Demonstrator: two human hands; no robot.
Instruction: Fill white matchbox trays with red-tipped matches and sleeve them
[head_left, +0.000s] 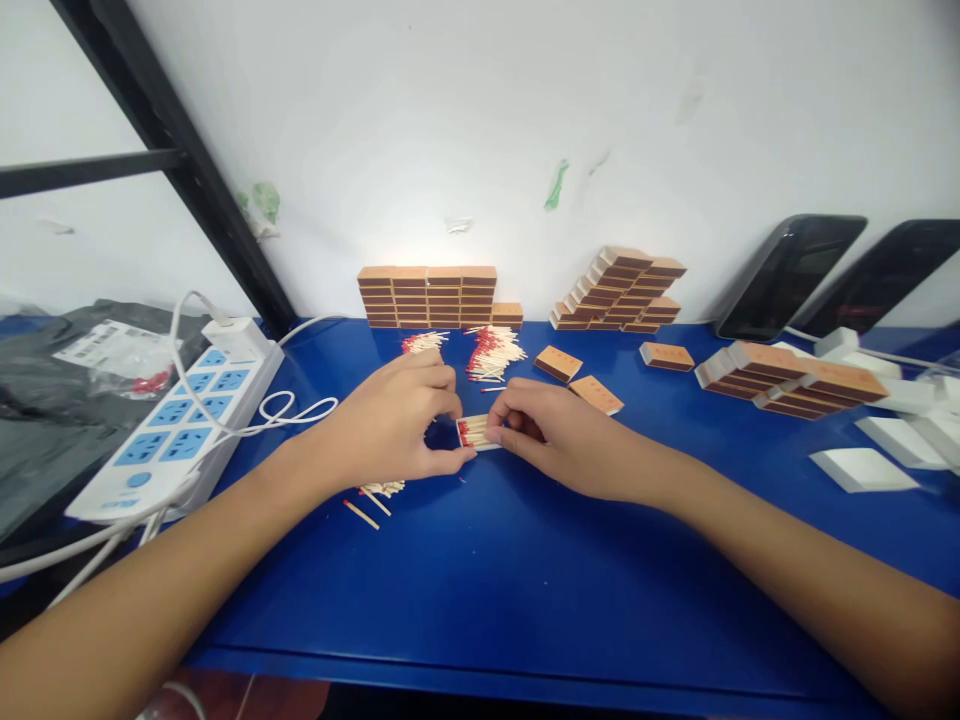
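Blue table (525, 620) — left hand (390, 420), right hand (559, 435) pinch match tray (472, 432).

Far left on the blue table (525, 580), a power strip (176, 415) beside a black bag (45, 400); stacked matchboxes (427, 297) against the wall; at right, two dark phones (787, 275) leaning above white trays (862, 468).

Matchbox tray (474, 432): pinched between our fingers (450, 405), we see thin white card, matt.
Matches (491, 352): just beyond our fingertips, pale bare wood with dull red heads.
Matchbox sleeves (427, 296): further past our fingers, brown card, matt.
Tabletop (480, 580): under our fingers, blue, smooth, with a soft sheen.
Power strip (180, 415): left of our fingers, white glossy plastic.
Bag (45, 420): far left of our fingers, black plastic film, crinkled and shiny.
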